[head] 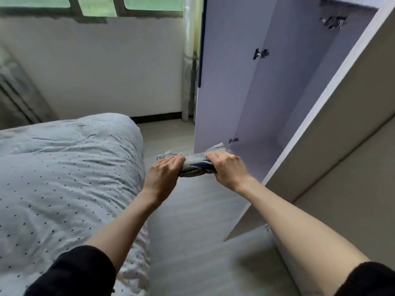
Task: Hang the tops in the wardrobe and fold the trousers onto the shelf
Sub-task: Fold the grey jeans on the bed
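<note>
A folded bundle of pale blue denim trousers (195, 162) hangs in the air between both my hands, just in front of the open wardrobe (267, 103). My left hand (164, 171) grips its left end, fingers curled over the top. At the right end my right hand (226, 167) holds it the same way. The bundle is level with the wardrobe's bottom shelf (259, 155), at its front edge. Several clothes hangers (333, 21) hang high inside the wardrobe.
The wardrobe door (224, 71) stands open to the left of the opening. A bed with a dotted pale blue duvet (64, 178) fills the left side. Grey floor (192, 242) runs between bed and wardrobe. A window and white wall lie beyond.
</note>
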Motion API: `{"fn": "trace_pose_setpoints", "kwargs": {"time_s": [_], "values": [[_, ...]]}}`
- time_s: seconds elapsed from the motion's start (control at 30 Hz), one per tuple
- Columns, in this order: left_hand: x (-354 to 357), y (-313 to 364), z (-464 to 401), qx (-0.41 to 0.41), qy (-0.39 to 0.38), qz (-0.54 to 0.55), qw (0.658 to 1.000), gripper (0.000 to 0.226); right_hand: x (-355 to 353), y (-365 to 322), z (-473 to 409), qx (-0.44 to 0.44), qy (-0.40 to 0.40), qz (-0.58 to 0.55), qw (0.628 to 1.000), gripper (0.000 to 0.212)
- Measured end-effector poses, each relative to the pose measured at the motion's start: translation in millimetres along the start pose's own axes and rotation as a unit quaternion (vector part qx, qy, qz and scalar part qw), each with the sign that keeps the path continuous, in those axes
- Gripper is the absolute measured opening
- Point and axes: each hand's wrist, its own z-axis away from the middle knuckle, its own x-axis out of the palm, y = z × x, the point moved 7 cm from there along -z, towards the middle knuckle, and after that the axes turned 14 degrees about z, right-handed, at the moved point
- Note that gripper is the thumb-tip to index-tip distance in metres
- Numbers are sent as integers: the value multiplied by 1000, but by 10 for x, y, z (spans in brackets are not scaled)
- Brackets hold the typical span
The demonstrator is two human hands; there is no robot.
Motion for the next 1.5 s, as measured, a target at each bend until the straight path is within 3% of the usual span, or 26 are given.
{"fn": "trace_pose_setpoints", "kwargs": {"time_s": [0.13,0.33,0.6,0.8,1.03,1.3,1.5], "values": [[294,-519,-899,-48,-27,-6,998,20,140,458,-971,12,-24,22,999,35],[650,-1209,-2431,-100,-43,-51,993,25,176,1307,-2391,23,-25,57,998,31],[657,-1376,-4761,31,-16,-17,999,24,-305,2846,-3810,108,21,92,990,27],[797,-1157,-6089,162,7,59,985,36,-686,3794,-4156,186,75,175,964,27],[473,-432,-7401,348,95,145,921,41,-1508,4735,-4285,296,141,270,905,36],[493,303,-8375,391,182,168,886,47,-2057,5825,-4341,355,186,331,854,48],[555,923,-9230,403,282,114,863,30,-2345,6914,-4506,387,252,321,827,49]]}}
